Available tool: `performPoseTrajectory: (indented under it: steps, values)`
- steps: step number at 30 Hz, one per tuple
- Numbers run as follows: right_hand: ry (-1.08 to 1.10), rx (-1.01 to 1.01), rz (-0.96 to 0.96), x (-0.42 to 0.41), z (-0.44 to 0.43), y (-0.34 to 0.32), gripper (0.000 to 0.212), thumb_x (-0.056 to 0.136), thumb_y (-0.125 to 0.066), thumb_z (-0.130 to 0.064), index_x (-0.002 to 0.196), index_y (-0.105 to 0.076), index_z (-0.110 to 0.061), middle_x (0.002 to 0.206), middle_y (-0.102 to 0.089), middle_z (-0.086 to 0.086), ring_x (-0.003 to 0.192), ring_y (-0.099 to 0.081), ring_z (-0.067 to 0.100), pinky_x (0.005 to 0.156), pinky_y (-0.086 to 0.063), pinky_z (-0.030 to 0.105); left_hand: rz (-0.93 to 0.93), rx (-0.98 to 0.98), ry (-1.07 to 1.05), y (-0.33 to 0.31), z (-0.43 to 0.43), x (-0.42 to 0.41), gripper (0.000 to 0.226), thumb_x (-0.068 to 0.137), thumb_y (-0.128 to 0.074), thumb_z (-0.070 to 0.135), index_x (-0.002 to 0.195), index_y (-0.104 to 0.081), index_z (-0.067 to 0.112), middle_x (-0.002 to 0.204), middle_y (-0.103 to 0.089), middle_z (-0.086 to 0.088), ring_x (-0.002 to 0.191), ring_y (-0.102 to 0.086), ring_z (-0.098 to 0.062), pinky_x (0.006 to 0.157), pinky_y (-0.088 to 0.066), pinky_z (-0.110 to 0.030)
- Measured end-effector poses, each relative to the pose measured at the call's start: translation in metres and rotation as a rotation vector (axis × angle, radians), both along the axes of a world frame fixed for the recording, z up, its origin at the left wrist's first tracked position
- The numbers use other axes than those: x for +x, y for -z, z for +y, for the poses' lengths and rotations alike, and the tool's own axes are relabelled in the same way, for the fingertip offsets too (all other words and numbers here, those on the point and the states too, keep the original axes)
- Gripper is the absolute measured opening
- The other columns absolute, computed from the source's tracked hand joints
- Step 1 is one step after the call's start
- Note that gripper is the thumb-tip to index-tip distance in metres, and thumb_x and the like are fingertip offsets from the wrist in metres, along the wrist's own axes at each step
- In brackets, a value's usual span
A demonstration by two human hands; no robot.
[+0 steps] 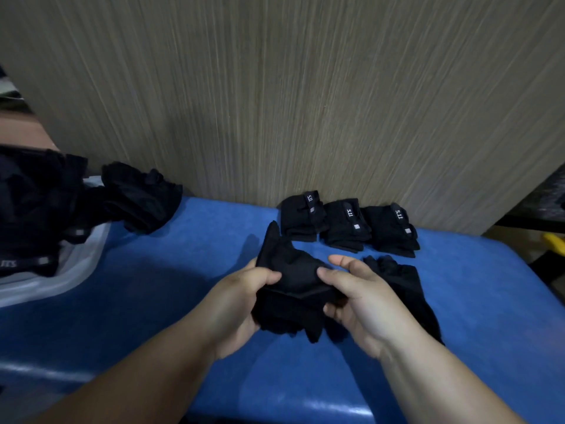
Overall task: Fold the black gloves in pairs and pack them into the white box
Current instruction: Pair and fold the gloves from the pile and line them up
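Two bare forearms reach in from the bottom edge over a blue table [189,270]. The left hand [235,304] and right hand [363,304] grasp a black glove bundle [293,276] from either side, thumbs on top and fingers curled beneath. Beyond the bundle, three folded pairs [345,224] sit in a row against a wood-grain wall [305,102]. Just right of the bundle lies a loose glove [406,286]. Well to its left, the white box [76,264] holds more gloves, with a dark heap [140,197] at its far end.
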State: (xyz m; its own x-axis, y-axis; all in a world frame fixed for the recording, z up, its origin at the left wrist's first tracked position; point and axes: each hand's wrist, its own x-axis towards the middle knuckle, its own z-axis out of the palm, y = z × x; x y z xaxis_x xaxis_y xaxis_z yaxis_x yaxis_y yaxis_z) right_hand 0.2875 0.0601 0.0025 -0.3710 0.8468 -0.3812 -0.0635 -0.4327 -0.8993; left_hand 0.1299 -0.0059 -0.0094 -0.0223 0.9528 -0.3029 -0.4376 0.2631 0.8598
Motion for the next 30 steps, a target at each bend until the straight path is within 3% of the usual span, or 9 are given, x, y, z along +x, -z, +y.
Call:
performPoseTrajectory:
  steps: [6,10,13,15,17,19,21,25,30]
  values:
    - [0.022,0.321,-0.212,0.001,0.001,0.008,0.037,0.083,-0.070,-0.005,0.104,-0.055,-0.031,0.103,-0.059,0.004,0.068,-0.060,0.011,0.053,-0.045,0.020,0.352,0.018,-0.137,0.004,0.000,0.000,0.021,0.096,-0.054,0.014,0.115,-0.062,0.015,0.101,-0.074,-0.005,0.095,-0.070,-0.021,0.080,-0.056,-0.036]
    - [0.039,0.472,-0.165,0.003,0.001,0.006,0.041,0.083,-0.067,0.006,0.104,-0.055,-0.028,0.096,-0.070,-0.002,0.074,-0.070,0.013,0.064,-0.053,0.024,0.352,0.073,-0.101,0.006,-0.001,0.002,0.029,0.096,-0.052,0.007,0.120,-0.057,0.022,0.107,-0.072,-0.002,0.100,-0.068,-0.019,0.079,-0.054,-0.034]
    - [0.009,0.604,-0.319,0.009,0.003,0.003,0.044,0.082,-0.070,-0.002,0.110,-0.052,-0.032,0.095,-0.069,-0.012,0.077,-0.066,0.001,0.068,-0.049,0.011,0.426,0.097,-0.103,0.010,0.000,0.001,0.037,0.095,-0.054,0.009,0.126,-0.050,0.028,0.107,-0.071,0.006,0.101,-0.067,-0.012,0.084,-0.054,-0.035]
    - [-0.051,0.706,-0.604,0.014,0.006,0.004,0.052,0.081,-0.074,-0.018,0.120,-0.045,-0.037,0.097,-0.062,-0.019,0.077,-0.057,-0.007,0.064,-0.042,0.004,0.715,0.093,-0.124,0.014,0.000,0.001,0.050,0.091,-0.061,0.019,0.135,-0.039,0.027,0.104,-0.067,0.010,0.088,-0.067,-0.008,0.080,-0.053,-0.028]
    - [-0.114,0.725,-0.778,0.018,0.007,0.004,0.065,0.079,-0.075,-0.031,0.132,-0.038,-0.036,0.106,-0.056,-0.019,0.085,-0.052,-0.004,0.068,-0.038,0.009,1.028,0.081,-0.166,0.016,-0.002,0.004,0.073,0.085,-0.067,0.029,0.144,-0.025,0.031,0.117,-0.050,0.014,0.084,-0.059,-0.003,0.076,-0.046,-0.014]
    - [-0.137,0.696,-0.825,0.020,0.009,0.003,0.073,0.078,-0.075,-0.039,0.137,-0.034,-0.033,0.114,-0.053,-0.012,0.096,-0.049,0.004,0.077,-0.037,0.017,1.230,0.147,-0.213,0.016,-0.006,0.007,0.079,0.082,-0.070,0.034,0.145,-0.022,0.032,0.130,-0.033,0.013,0.101,-0.043,0.002,0.088,-0.034,-0.010]
    - [-0.112,0.669,-0.807,0.023,0.012,0.001,0.073,0.078,-0.074,-0.042,0.139,-0.033,-0.033,0.116,-0.052,-0.009,0.100,-0.050,0.008,0.079,-0.038,0.022,1.383,0.310,-0.214,0.018,-0.005,0.006,0.069,0.081,-0.070,0.029,0.140,-0.036,0.032,0.135,-0.031,0.015,0.112,-0.026,0.003,0.099,-0.025,-0.014]
    - [-0.123,0.623,-0.825,0.027,0.016,0.000,0.072,0.078,-0.075,-0.039,0.137,-0.035,-0.033,0.110,-0.054,-0.010,0.096,-0.053,0.007,0.067,-0.038,0.016,1.431,0.473,0.001,0.017,-0.001,0.000,0.050,0.078,-0.050,0.021,0.125,-0.057,0.037,0.134,-0.044,0.027,0.128,-0.028,0.006,0.109,-0.016,-0.019]
    - [-0.123,0.612,-0.811,0.024,0.015,0.005,0.071,0.072,-0.080,-0.027,0.131,-0.042,-0.032,0.094,-0.055,-0.009,0.081,-0.053,0.002,0.063,-0.038,0.015,1.514,0.370,0.351,0.021,0.002,0.001,0.059,0.092,-0.037,0.014,0.142,-0.034,0.044,0.145,-0.028,0.032,0.137,-0.012,0.011,0.115,-0.004,-0.019]
